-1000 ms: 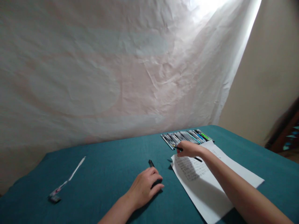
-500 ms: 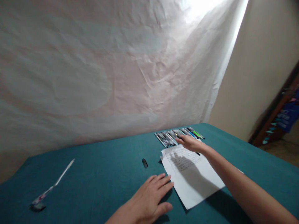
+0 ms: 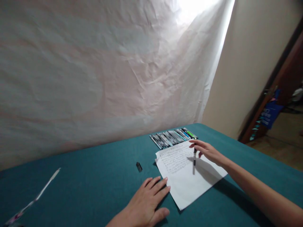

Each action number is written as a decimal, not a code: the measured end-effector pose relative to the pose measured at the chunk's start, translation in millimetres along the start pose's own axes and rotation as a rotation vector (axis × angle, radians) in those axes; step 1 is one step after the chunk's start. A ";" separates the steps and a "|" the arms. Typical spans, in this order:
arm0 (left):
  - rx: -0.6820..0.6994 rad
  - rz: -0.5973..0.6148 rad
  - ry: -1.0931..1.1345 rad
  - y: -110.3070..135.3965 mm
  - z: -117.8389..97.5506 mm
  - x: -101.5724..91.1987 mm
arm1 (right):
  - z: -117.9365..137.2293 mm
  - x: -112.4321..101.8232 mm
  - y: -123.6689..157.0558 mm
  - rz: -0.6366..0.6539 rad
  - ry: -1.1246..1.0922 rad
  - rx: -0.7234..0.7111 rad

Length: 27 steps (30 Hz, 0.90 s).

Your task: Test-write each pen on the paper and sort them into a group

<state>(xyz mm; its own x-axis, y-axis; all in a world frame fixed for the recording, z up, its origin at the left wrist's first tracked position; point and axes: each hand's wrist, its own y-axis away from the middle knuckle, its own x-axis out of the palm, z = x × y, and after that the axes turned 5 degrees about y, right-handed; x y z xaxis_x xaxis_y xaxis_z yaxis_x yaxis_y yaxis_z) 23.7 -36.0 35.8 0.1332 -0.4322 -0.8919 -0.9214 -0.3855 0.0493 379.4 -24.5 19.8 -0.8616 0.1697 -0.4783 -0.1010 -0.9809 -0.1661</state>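
Observation:
My right hand holds a black pen by its upper end, tip down over a white sheet of paper with handwriting on its upper part. My left hand lies flat on the teal table, fingers spread, its fingertips just short of the paper's left edge. A small black pen cap lies on the cloth left of the sheet. A row of several pens lies side by side just beyond the paper.
A long white strip with a printed end lies at the far left of the table. A creased white sheet hangs behind the table. A beige wall and a doorway are at the right.
My right hand has drawn back from the row of pens and now holds the black pen upright over the paper. My left hand left the cap and lies flat. The view swung right.

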 end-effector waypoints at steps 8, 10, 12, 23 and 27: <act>0.019 0.026 0.002 -0.9 5.6 1.2 | -24.9 8.9 9.9 -0.298 -0.108 -0.030; 0.018 0.023 0.007 -1.3 5.0 1.9 | -24.9 12.2 12.5 -0.299 -0.059 0.041; 0.013 0.004 0.011 -1.6 4.3 2.7 | -24.0 14.3 14.6 -0.280 0.021 0.067; 0.003 -0.015 0.014 -1.8 6.7 6.4 | -40.5 17.8 16.6 -0.225 0.092 0.048; -0.007 -0.008 0.015 -2.1 4.9 5.1 | -40.5 17.0 21.3 -0.240 0.176 0.036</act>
<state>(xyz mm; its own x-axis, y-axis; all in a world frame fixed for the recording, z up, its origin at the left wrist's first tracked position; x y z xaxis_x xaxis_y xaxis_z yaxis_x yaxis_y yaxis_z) 24.5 -33.3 29.0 0.1457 -0.4410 -0.8856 -0.9179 -0.3943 0.0454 382.7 -38.6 -26.8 -0.7120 0.4079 -0.5715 -0.3119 -0.9130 -0.2630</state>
